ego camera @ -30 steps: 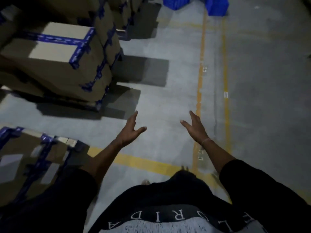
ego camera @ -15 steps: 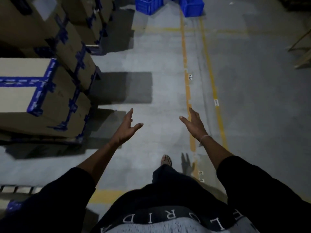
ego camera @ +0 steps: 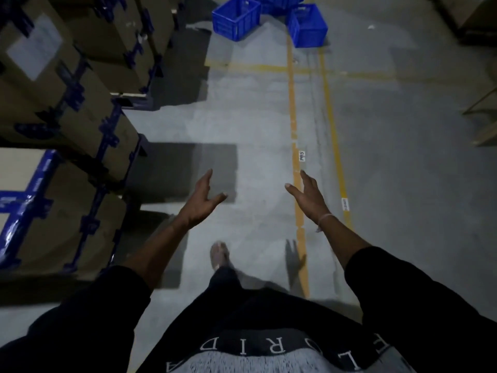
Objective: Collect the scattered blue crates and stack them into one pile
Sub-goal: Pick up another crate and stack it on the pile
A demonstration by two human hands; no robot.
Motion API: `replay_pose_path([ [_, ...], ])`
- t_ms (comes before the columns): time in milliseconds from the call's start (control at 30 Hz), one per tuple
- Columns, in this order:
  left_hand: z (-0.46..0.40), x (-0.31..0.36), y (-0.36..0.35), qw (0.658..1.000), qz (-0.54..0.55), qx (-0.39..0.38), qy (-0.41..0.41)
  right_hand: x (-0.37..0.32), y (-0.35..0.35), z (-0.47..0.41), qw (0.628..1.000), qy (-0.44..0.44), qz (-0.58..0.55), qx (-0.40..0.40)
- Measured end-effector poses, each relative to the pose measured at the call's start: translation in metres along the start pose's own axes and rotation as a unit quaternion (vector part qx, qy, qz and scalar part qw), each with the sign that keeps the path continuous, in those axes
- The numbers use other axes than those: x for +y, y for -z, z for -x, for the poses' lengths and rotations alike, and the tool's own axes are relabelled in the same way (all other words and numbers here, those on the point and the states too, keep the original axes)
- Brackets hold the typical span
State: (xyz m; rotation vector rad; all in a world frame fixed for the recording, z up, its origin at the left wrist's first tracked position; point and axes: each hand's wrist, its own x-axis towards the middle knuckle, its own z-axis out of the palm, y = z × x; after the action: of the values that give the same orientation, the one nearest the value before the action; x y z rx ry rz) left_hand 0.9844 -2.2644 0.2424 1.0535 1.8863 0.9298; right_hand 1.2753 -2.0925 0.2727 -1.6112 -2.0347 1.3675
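Note:
Blue plastic crates stand on the grey floor far ahead at the top of the view: one (ego camera: pixel 236 18) on the left, one (ego camera: pixel 308 26) on the right, and a third (ego camera: pixel 277 3) behind them, partly cut off by the frame. My left hand (ego camera: pixel 203 201) and my right hand (ego camera: pixel 309 196) are held out in front of me, palms facing each other, fingers straight, holding nothing. Both hands are well short of the crates.
Tall stacks of cardboard boxes with blue strapping (ego camera: pixel 61 125) line the left side. Two yellow floor lines (ego camera: pixel 294 125) run forward toward the crates. My foot (ego camera: pixel 219 255) steps on the concrete below my hands. Wooden frames (ego camera: pixel 484 117) show at the right edge.
I have walked forward along the aisle. The crates have come lower and nearer in view, and the box stacks have slid back on the left. Both hands stay open and apart.

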Motion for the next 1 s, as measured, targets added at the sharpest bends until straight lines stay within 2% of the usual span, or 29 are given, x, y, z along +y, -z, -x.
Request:
replay_pose_path([
  [267,-0.201,0.014,0.066,1.000,0.004,-0.007,-0.008,-0.060,0.001,-0.184,0.999,-0.029,0.013,0.030],
  [367,-0.270,0.032,0.091,0.999,-0.006,-0.040,-0.016,-0.090,0.005,-0.243,0.998,-0.035,0.013,0.044],
  [467,-0.339,0.044,0.117,0.997,-0.033,-0.063,-0.020,-0.119,0.008,-0.297,0.997,-0.047,-0.010,0.063],
  [733,-0.493,0.082,0.158,0.996,-0.023,-0.081,-0.018,-0.176,0.024,-0.438,0.995,-0.050,-0.046,0.067],
  [1000,-0.682,0.121,0.195,0.998,-0.014,-0.053,-0.020,-0.231,0.065,-0.638,0.996,-0.038,-0.049,0.065],
])
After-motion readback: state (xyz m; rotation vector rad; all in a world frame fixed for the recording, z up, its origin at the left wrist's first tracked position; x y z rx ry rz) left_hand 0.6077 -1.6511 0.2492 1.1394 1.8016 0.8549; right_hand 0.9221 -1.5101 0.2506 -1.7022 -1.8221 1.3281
